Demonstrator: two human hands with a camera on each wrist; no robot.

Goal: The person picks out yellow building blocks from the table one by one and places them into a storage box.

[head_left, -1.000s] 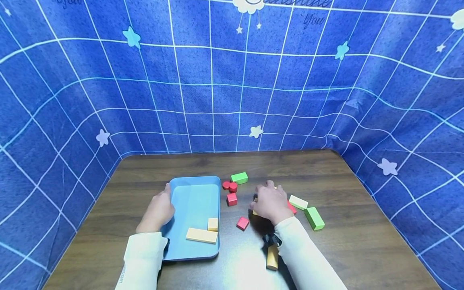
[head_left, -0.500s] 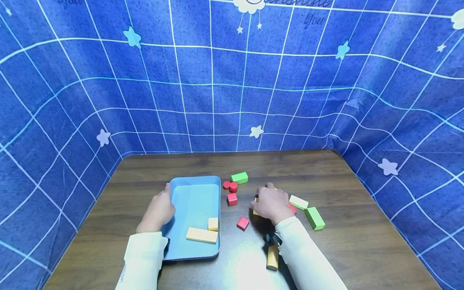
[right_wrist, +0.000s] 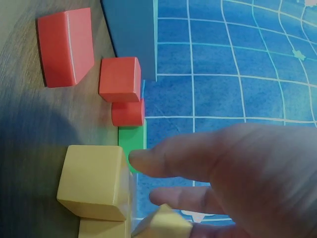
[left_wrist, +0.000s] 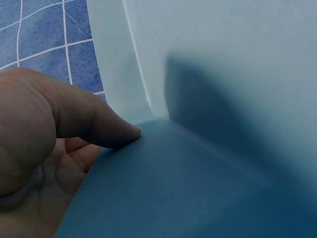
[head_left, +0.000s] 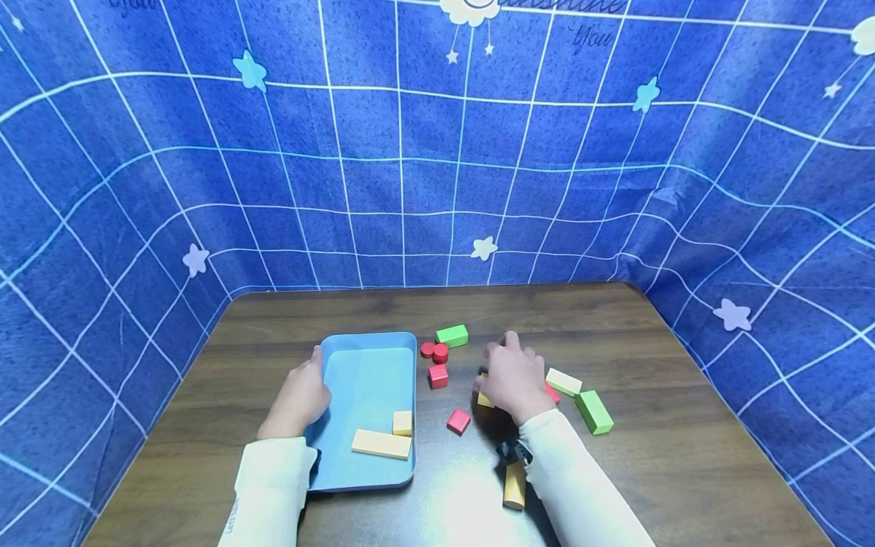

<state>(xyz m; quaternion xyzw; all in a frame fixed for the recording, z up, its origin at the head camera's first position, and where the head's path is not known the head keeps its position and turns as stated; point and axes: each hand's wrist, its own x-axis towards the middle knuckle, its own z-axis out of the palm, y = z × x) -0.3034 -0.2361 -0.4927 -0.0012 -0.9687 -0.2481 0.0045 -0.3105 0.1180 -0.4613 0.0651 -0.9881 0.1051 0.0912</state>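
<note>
My left hand (head_left: pixel 297 396) grips the left wall of a blue tray (head_left: pixel 365 380). The left wrist view has the thumb (left_wrist: pixel 114 131) pressed on the tray's inner face, with the other fingers behind the wall. Over several yellow wooden blocks, my right hand (head_left: pixel 514 380) hovers with its fingers apart. Its thumb tip comes right up to a yellow block (right_wrist: pixel 91 181) in the right wrist view; nothing lies between thumb and index finger. A pointed yellow block (right_wrist: pixel 163 225) appears below the index finger, partly cut off by the frame. The right hand hides part of the pile in the head view.
Inside the tray lie a long pale block (head_left: pixel 380 444) and a small one (head_left: pixel 402 422). Between tray and right hand are red blocks (head_left: pixel 437 376) and a green block (head_left: pixel 452 336). A cream block (head_left: pixel 563 381) and another green block (head_left: pixel 594 412) lie rightward. A yellow half-round block (head_left: pixel 514 486) sits near the right wrist.
The right hand's fingers have lifted and spread a little, reaching slightly farther forward. The left hand and the tray have stayed in place.
</note>
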